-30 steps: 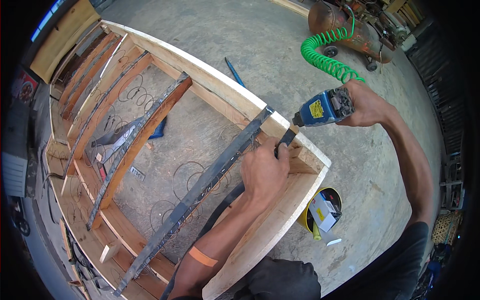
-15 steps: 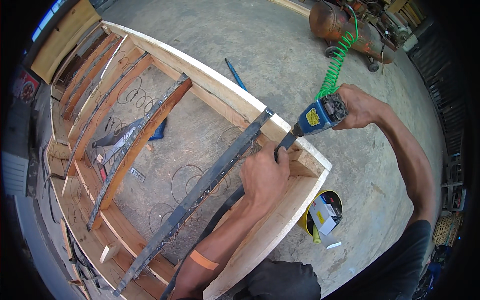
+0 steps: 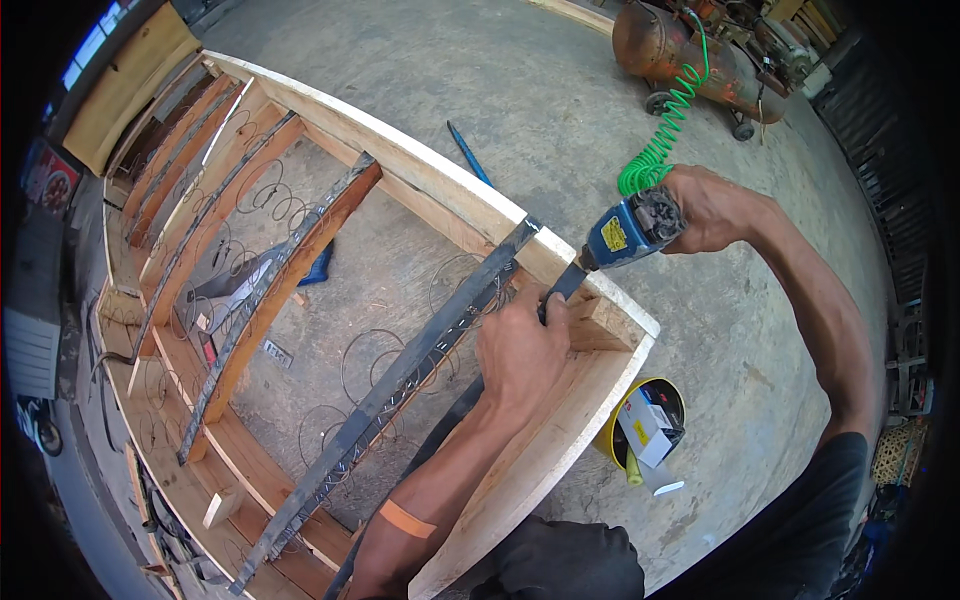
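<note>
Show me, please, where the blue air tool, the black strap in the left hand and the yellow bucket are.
Blue air tool (image 3: 631, 237): head view, on its body beside the yellow label.
Black strap (image 3: 567, 283): head view, on its upper stretch.
Yellow bucket (image 3: 604, 441): head view, on its outer wall.

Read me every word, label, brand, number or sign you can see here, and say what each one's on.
No text reads clearly.
Yellow label on the blue tool in the right hand: print too small.
White box in the yellow bucket: marks too small.
Small pale piece on the floor: dark marks, too blurred.
Red sign at the left edge: too blurred.
</note>
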